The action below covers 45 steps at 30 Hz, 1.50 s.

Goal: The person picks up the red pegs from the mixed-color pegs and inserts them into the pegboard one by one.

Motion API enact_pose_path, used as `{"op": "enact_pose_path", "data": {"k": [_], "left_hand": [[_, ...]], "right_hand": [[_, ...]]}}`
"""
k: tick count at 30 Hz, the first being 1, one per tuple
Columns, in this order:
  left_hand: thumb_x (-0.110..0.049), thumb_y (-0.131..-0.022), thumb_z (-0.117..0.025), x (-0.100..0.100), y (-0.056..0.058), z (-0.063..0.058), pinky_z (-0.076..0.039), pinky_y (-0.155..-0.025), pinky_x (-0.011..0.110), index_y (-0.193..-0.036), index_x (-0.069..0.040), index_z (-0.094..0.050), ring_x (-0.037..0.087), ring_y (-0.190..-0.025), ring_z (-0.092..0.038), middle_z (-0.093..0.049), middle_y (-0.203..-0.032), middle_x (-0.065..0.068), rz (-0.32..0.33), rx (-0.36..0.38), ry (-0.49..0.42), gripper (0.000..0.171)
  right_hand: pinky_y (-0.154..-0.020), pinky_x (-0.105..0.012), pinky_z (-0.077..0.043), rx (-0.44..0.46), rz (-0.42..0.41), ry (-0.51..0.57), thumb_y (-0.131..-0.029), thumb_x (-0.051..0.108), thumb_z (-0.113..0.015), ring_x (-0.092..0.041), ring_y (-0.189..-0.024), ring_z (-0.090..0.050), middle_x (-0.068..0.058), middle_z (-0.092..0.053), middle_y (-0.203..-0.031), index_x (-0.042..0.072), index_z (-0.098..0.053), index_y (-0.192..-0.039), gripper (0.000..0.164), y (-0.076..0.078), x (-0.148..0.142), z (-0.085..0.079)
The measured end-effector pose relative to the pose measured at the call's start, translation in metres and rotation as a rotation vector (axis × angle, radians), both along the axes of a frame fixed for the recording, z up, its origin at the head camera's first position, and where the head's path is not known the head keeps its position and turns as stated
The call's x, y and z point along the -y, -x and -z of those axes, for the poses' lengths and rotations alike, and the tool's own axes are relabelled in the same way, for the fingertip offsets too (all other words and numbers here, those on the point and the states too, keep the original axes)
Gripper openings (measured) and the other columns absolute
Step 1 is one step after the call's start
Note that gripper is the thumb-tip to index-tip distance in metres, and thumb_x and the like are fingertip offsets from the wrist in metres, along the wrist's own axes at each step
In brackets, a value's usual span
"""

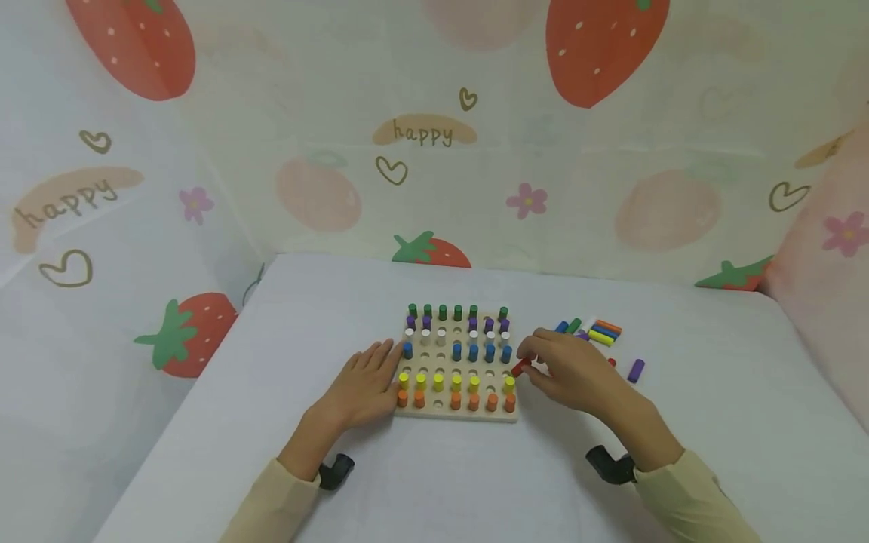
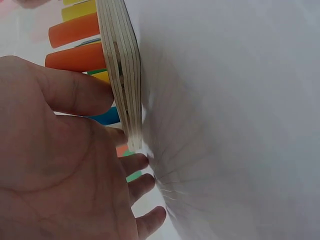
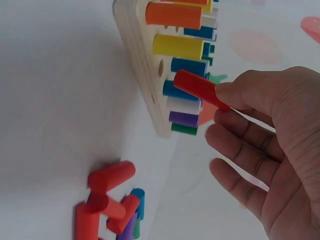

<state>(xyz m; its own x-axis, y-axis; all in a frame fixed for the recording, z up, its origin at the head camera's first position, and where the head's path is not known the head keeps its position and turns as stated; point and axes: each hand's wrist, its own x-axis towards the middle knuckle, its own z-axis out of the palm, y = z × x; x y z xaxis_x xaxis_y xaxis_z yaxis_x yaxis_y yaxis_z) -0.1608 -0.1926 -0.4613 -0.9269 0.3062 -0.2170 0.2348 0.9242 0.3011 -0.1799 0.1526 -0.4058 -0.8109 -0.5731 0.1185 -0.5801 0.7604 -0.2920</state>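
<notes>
Pale strawberry-print walls (image 1: 577, 173) — white table (image 1: 448, 483) below.

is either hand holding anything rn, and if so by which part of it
The right hand pinches a red peg near one end, leaving its other end free. The left hand only touches the pegboard along its left edge.

Plain beige long sleeves (image 1: 695, 501), a bent, black, tubular piece (image 1: 609, 464) beside each cuff (image 1: 295, 477)
</notes>
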Motion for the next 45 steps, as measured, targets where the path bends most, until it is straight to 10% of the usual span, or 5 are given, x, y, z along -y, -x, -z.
{"op": "enact_pose_path", "data": {"k": [20,45], "left_hand": [[-0.032,-0.107,-0.04,0.006,0.001,0.001,-0.018,-0.134,0.065,-0.169,-0.006,-0.023,0.041,-0.165,-0.022,-0.027,-0.175,0.018,0.023,-0.033,-0.03,0.069],[-0.031,-0.108,-0.04,0.006,-0.002,-0.004,-0.016,-0.134,0.066,-0.169,-0.008,-0.022,0.042,-0.165,-0.02,-0.025,-0.176,0.019,0.025,-0.009,-0.032,0.068]], "right_hand": [[-0.092,-0.036,-0.064,0.135,0.006,-0.034,-0.097,0.022,-0.077,-0.015,-0.096,-0.064,0.0,-0.074,-0.112,0.015,-0.074,-0.123,0.027,0.015,0.065,0.0],[-0.091,-0.029,-0.061,0.059,-0.179,-0.048,-0.099,0.021,-0.074,-0.014,-0.094,-0.063,0.002,-0.072,-0.108,0.015,-0.074,-0.117,0.019,0.023,0.115,-0.004]]}}
